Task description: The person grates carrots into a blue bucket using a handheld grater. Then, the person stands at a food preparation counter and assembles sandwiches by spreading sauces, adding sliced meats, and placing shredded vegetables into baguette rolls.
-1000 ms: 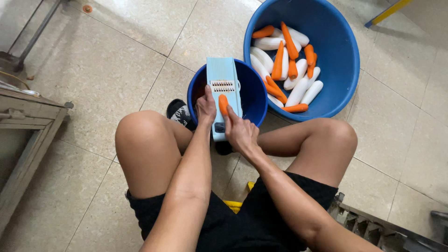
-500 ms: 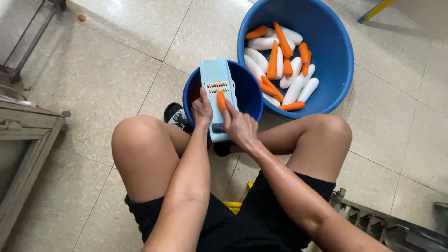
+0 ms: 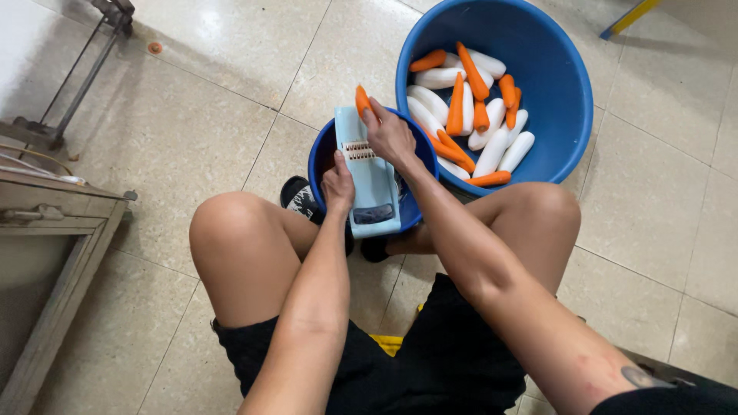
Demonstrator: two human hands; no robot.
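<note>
Pressing a carrot (image 3: 362,101) at the pale blue slicer's (image 3: 369,175) top edge, the right hand (image 3: 390,137) stays clamped; left hand (image 3: 338,184) grips the slicer's side over the small blue bowl (image 3: 321,157).

Person sits on tiled floor (image 3: 231,69), knees apart. Left hand (image 3: 338,184) grips left edge of pale blue slicer (image 3: 370,180), laid over small blue bowl (image 3: 321,157) btwn legs. Right hand (image 3: 388,134) presses carrot (image 3: 362,101) at slicer's far end. Far right: big blue tub (image 3: 561,92) w/ carrots & white radishes (image 3: 492,152). Wooden cabinet (image 3: 46,230) at left.
</note>
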